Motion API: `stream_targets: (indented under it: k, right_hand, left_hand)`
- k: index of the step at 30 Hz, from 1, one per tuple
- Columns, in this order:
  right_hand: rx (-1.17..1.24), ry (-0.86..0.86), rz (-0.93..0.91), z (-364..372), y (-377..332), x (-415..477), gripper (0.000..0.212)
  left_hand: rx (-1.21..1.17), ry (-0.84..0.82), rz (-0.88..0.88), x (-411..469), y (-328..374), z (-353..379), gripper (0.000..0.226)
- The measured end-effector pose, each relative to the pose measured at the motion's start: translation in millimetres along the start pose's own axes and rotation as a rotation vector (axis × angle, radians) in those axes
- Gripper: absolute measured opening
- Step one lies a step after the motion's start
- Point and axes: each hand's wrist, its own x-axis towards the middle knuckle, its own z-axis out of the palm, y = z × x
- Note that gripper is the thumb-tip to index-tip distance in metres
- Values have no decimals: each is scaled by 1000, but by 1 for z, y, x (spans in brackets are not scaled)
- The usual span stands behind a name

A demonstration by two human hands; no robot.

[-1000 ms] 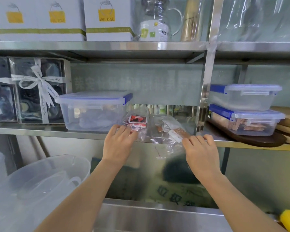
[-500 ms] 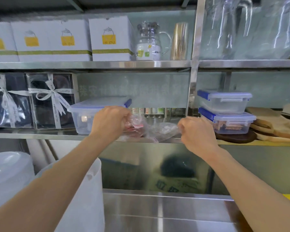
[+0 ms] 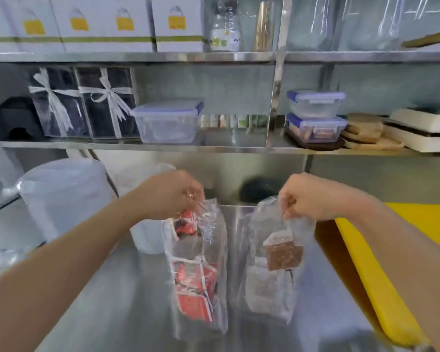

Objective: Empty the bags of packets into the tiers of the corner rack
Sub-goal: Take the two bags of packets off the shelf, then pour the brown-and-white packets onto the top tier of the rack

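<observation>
Left hand (image 3: 174,195) pinched shut on the top edge of a clear bag of red packets (image 3: 196,270). Right hand (image 3: 306,196) doing the same with a second clear bag, brown packet (image 3: 283,252) showing inside. Both bags hanging straight down, long axis vertical, mouths up at the fingers, side by side but apart, just over the steel table (image 3: 127,288). No corner rack anywhere in view, only the shelf (image 3: 137,146) behind with lidded tubs, so can't tell which hand sits nearer. Probably needs turning toward the rack, then tipping each bag mouth-down.
</observation>
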Motion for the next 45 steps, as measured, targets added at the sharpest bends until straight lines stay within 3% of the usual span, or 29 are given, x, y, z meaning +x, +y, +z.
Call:
stream_targets:
  k: [3, 9, 13, 17, 20, 24, 26, 31, 40, 45]
  right_hand:
    - [5, -119, -63, 30, -12, -44, 23]
    - [178, -475, -129, 44, -40, -102, 32]
    - [297, -611, -166, 42, -50, -110, 26]
    - [327, -600, -82, 73, -42, -91, 18]
    - [291, -506, -11, 116, -30, -65, 6]
    - [117, -279, 86, 161, -7, -32, 7]
    - [116, -156, 122, 176, 5, -20, 19]
    - [77, -26, 177, 199, 20, -5, 18]
    - [112, -99, 209, 234, 39, 25, 20]
    - [185, -164, 215, 237, 40, 34, 8]
  left_hand:
    - [1, -108, 67, -59, 20, 16, 37]
    - [-114, -406, 139, -128, 41, 34, 8]
    - [-227, -624, 166, -134, 47, 36, 17]
    - [-256, -713, 143, -120, 42, 62, 7]
    - [-280, -640, 78, -99, 31, 96, 7]
    - [-287, -500, -13, -68, 16, 141, 12]
    - [-201, -420, -25, -55, 9, 161, 16]
    - [-38, -335, -91, -36, -2, 191, 28]
    - [-69, -442, -149, -13, -30, 235, 24]
    - [-83, -482, -177, -6, -30, 241, 27]
